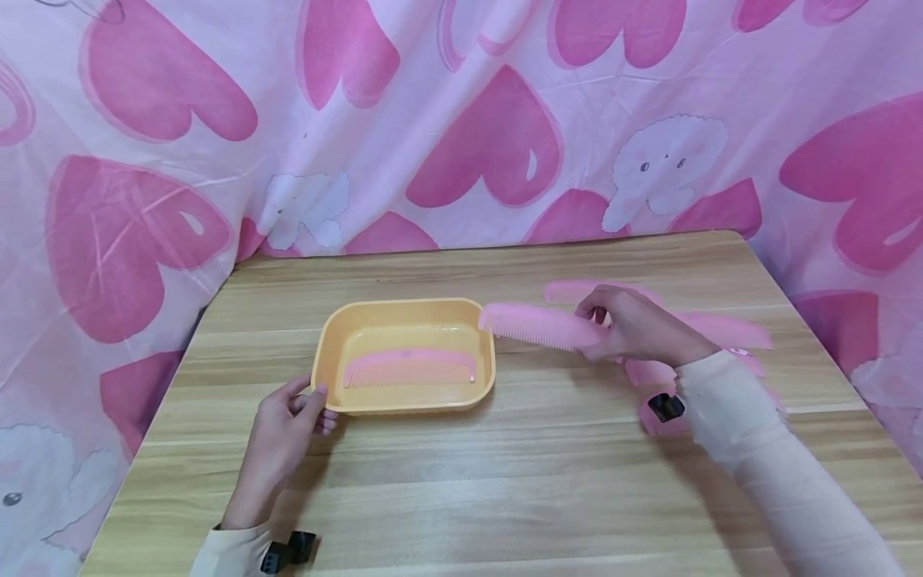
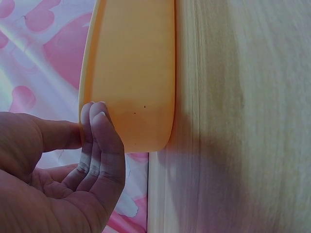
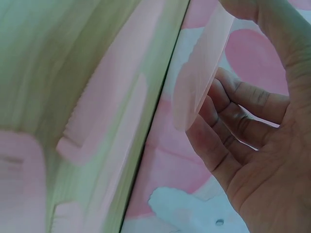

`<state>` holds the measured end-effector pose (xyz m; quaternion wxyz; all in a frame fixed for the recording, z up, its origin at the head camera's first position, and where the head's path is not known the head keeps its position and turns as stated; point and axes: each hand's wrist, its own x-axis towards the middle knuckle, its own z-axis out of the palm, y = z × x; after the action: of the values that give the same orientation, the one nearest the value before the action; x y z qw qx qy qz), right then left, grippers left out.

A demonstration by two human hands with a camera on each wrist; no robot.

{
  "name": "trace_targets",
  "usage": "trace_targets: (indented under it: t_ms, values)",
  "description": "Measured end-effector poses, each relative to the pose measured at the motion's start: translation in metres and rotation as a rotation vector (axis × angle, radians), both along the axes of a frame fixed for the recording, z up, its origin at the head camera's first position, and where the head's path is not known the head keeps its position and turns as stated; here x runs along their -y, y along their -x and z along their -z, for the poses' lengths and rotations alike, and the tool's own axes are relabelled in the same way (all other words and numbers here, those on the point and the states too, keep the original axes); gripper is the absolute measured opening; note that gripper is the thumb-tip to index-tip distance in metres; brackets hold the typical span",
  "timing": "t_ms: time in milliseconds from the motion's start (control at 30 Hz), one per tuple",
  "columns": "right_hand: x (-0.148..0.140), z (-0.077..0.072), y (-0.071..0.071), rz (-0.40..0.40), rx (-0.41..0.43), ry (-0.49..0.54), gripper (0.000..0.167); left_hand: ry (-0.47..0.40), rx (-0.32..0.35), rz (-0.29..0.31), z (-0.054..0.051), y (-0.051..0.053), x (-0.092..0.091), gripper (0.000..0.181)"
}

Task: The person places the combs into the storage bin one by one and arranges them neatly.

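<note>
A yellow-orange plastic tray (image 1: 404, 307) stands on the table with one pink comb (image 1: 409, 367) lying inside it, teeth toward the front. My left hand (image 1: 283, 429) pinches the tray's near left corner; in the left wrist view the thumb is at the rim and the fingers lie against the outer wall. My right hand (image 1: 634, 324) holds another pink comb (image 1: 537, 323) by one end, above the table, its far end reaching over the tray's right rim. The right wrist view shows this held comb (image 3: 201, 68) between thumb and fingers.
More pink combs lie at the right of the wooden table (image 1: 447, 497), partly hidden by the right arm: one comb (image 1: 728, 329) beside the wrist, another comb (image 1: 570, 289) behind the hand. A pink heart-print cloth (image 1: 476, 152) hangs behind the table's back edge.
</note>
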<state>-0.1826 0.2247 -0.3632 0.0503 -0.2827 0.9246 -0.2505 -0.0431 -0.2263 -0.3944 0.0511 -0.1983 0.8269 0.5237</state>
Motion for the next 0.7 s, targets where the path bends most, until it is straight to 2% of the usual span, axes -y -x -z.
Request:
trace_targets:
  t_ms: [233,533,700]
  values:
    - [0.024,-0.008,0.007,-0.055,-0.01,0.03,0.034,-0.015,-0.009,0.005,0.0,0.0,0.001,0.051]
    - [0.062,-0.02,0.011,-0.094,0.053,0.03,0.041,-0.041,-0.017,0.002,0.0,0.0,0.001,0.052]
    - [0.082,-0.022,0.016,-0.148,0.027,0.019,0.04,-0.045,-0.02,0.009,0.0,-0.001,0.001,0.052]
